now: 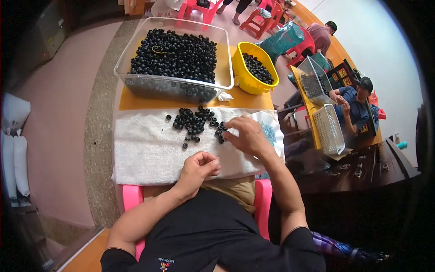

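Note:
My left hand point(198, 171) is above the near part of a white towel point(142, 149). Its thumb and fingers are pinched together, and whatever they hold is too small or hidden to make out. My right hand point(248, 135) reaches over the towel's right side, thumb and index finger apart, beside a few black beads point(220, 131). A larger loose pile of round black beads point(192, 120), some showing holes, lies on the towel to the left of it. Partly behind my right hand, a white scalloped dish point(278, 138) holds tiny blue beads point(268, 132).
Beyond the towel stand a clear plastic bin point(172, 81) full of black beads and a yellow tub point(244, 79) with more. A crumpled white tissue point(224, 96) lies by the bin. At right, another person point(355, 106) works at a table with a white perforated basket point(328, 131).

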